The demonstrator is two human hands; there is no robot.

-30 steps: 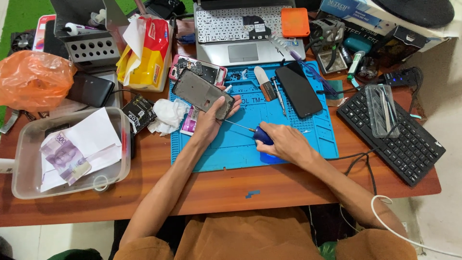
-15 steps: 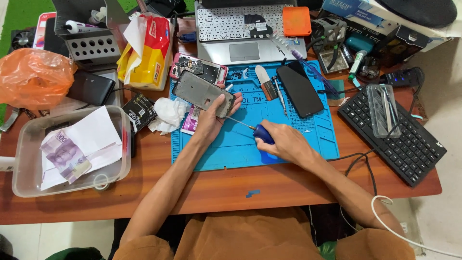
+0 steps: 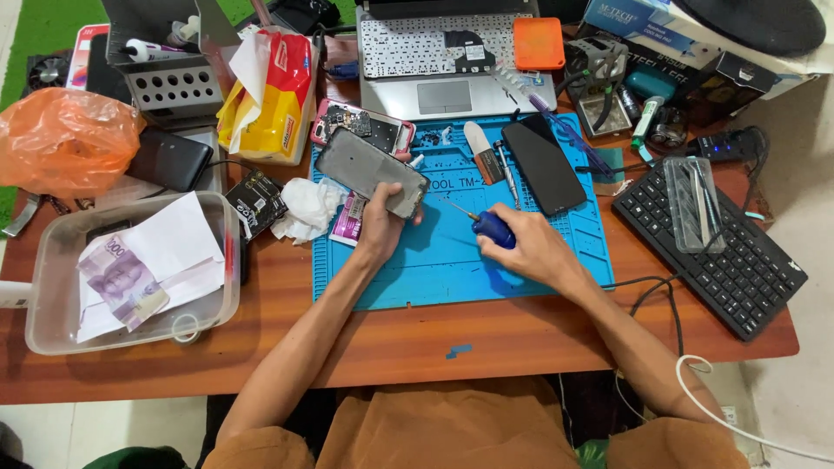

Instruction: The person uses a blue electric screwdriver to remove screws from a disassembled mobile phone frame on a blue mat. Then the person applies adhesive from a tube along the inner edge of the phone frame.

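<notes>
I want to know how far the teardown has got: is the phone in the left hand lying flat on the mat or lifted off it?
Lifted: the left hand grips the phone by its lower end, tilted above the blue mat.

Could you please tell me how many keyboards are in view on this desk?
2. The black keyboard lies at the right edge of the desk, under a clear case. The laptop keyboard is at the top centre, behind the blue mat.

2 bare forearms, left hand [image 3: 380,227] and right hand [image 3: 532,252], no rings or watch; brown-orange garment at lower frame.
</notes>
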